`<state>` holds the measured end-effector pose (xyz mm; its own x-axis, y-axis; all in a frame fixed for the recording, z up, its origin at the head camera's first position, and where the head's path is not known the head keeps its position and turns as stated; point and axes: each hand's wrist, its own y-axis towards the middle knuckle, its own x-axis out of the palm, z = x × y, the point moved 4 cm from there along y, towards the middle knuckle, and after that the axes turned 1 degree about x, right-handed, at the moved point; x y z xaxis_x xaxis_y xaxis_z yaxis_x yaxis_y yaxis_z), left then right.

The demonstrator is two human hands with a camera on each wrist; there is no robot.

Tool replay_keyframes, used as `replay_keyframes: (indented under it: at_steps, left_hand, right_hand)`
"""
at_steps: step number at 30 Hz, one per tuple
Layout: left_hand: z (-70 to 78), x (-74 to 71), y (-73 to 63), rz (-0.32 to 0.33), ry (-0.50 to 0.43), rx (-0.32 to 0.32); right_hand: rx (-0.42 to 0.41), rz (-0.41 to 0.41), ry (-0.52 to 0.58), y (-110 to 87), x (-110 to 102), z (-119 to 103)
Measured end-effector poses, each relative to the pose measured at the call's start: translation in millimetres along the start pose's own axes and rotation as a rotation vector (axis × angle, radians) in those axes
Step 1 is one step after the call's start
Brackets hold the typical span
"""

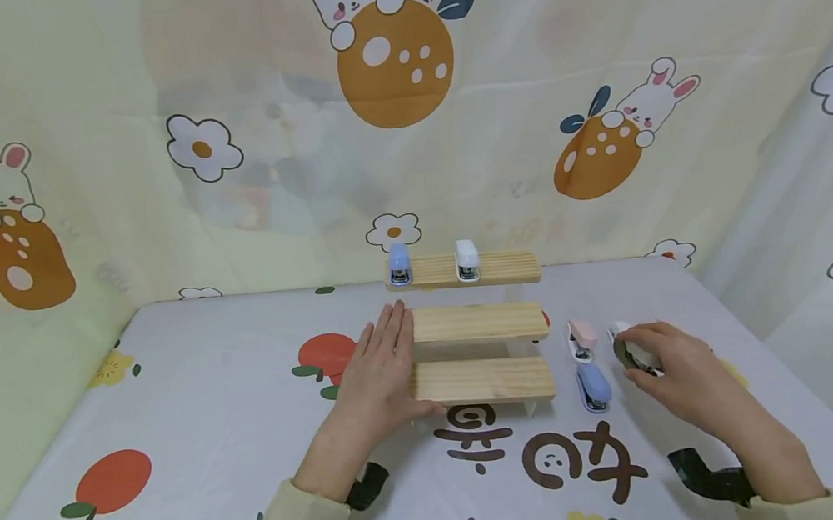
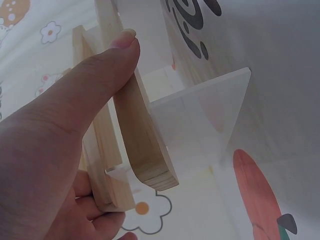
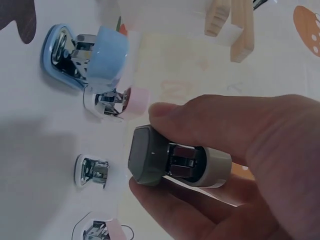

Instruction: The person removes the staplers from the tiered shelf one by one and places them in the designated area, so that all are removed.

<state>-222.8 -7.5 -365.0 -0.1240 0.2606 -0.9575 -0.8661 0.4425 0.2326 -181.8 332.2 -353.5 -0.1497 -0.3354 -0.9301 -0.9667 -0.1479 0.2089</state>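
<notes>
My left hand [image 1: 382, 368] lies along the left end of a three-step wooden display stand [image 1: 484, 379] with translucent side supports [image 2: 200, 110]. Its fingers reach straight along the middle plank's end, and the thumb touches the front edge of the lowest plank. In my right hand [image 1: 679, 369], thumb and fingers pinch a small stapler [image 3: 150, 155] with a dark grey-green part and a beige part. Left of that hand, a pink stapler [image 1: 582, 336] and a blue stapler [image 1: 594, 385] sit on the table. A white stapler [image 1: 616, 329] is partly hidden behind the right hand.
On the top plank stand a blue stapler [image 1: 399, 265] and a white stapler [image 1: 467, 260]. The right wrist view shows another pinkish stapler [image 3: 100, 231] at its lower edge. A printed cloth [image 1: 172, 384] covers the table, and a patterned curtain [image 1: 256, 74] hangs behind.
</notes>
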Motion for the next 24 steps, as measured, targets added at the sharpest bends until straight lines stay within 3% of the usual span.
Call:
replay_keyframes:
  at_steps: [11,24]
  left_hand:
    - [-0.7,0.2,0.3,0.001,0.007,0.001]
    - [-1.2,0.7,0.2,0.002,0.007,-0.002]
  right_hand:
    - [0.061,-0.117,-0.017,1.0,13,10]
    - [0.096,-0.155,-0.028,1.3,25,20]
